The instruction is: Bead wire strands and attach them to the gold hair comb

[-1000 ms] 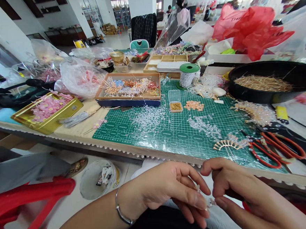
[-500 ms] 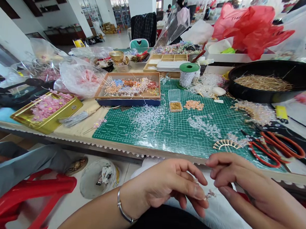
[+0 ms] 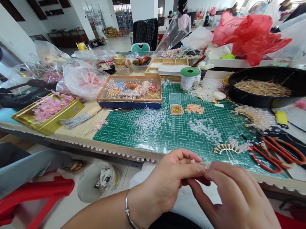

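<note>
My left hand, with a silver bangle at the wrist, pinches a small beaded piece above my lap. Clear and pale pink beads show between the fingertips; the rest is hidden. My right hand meets it there, its fingers closed on the same piece. Just beyond the hands, a gold comb lies on the green cutting mat. Loose clear beads are scattered over the mat, with another patch of clear beads further right.
Red-handled pliers lie at the right, below a black bowl of gold pins. Peach beads sit by a small box of gold beads. A gold tin of pink flowers stands left. A bucket is on the floor.
My right hand has moved left and closed its fingers on the beaded piece at my left fingertips. My left hand has risen slightly.
</note>
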`<control>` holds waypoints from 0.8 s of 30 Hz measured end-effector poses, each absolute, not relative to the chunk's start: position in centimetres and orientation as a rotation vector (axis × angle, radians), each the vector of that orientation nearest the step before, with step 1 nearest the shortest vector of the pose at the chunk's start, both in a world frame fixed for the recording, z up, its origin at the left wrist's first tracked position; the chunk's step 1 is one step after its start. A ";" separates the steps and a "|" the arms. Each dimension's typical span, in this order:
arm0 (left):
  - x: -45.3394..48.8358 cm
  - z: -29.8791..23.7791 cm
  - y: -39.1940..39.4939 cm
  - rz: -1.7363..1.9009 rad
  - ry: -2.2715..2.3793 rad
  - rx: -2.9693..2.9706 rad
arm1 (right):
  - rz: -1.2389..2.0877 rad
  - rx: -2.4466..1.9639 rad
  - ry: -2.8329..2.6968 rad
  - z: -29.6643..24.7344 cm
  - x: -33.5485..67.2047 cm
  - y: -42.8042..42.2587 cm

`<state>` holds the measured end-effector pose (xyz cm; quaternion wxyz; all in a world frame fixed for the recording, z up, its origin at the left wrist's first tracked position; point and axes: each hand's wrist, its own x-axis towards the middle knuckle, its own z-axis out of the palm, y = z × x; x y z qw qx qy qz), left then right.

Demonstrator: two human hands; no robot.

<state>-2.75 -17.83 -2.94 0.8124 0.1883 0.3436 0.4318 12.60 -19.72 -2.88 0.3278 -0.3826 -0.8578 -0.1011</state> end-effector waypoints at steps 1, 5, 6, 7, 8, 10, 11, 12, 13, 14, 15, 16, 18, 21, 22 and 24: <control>-2.6 -2.8 -17.9 0.936 0.743 0.397 | -0.274 -1.023 -2.225 -3.0 12.4 -19.6; -2.6 -2.6 -18.2 0.984 0.780 0.388 | -0.251 -1.061 -2.196 -3.2 12.4 -19.4; -2.6 -2.6 -18.2 0.991 0.792 0.393 | -0.236 -1.066 -2.205 -3.2 12.5 -19.4; -2.6 -2.6 -18.1 0.997 0.806 0.402 | -0.224 -1.064 -2.212 -3.2 12.6 -19.5; -2.7 -2.7 -18.1 1.002 0.818 0.417 | -0.214 -1.056 -2.219 -3.2 12.7 -19.5; -2.7 -2.9 -18.1 1.009 0.832 0.454 | -0.209 -1.044 -2.228 -3.2 12.8 -19.6; -2.7 -3.0 -18.1 1.012 0.835 0.470 | -0.216 -1.032 -2.235 -3.2 12.8 -19.6; -2.7 -3.1 -18.1 1.016 0.834 0.478 | -0.227 -1.019 -2.243 -3.2 12.8 -19.6; -2.7 -3.2 -18.1 1.019 0.830 0.480 | -0.243 -1.008 -2.244 -3.2 12.8 -19.6; -2.6 -3.2 -18.1 1.024 0.825 0.475 | -0.257 -0.996 -2.241 -3.3 12.7 -19.6; -2.6 -3.2 -18.2 1.031 0.820 0.469 | -0.266 -0.985 -2.235 -3.4 12.7 -19.5; -2.6 -3.1 -18.2 1.041 0.814 0.464 | -0.264 -0.971 -2.232 -3.4 12.7 -19.5; -2.5 -3.0 -18.1 1.067 0.806 0.464 | -0.215 -0.936 -2.257 -3.5 12.8 -19.6; -2.7 -2.8 -17.9 1.104 0.807 0.480 | -0.099 -0.819 -2.374 -3.6 12.6 -20.2; -2.8 -2.8 -17.8 1.121 0.812 0.485 | -0.059 -0.764 -2.425 -3.6 12.4 -20.4; -3.1 -2.8 -17.5 1.157 0.826 0.495 | 0.053 -0.686 -2.495 -3.5 12.0 -21.1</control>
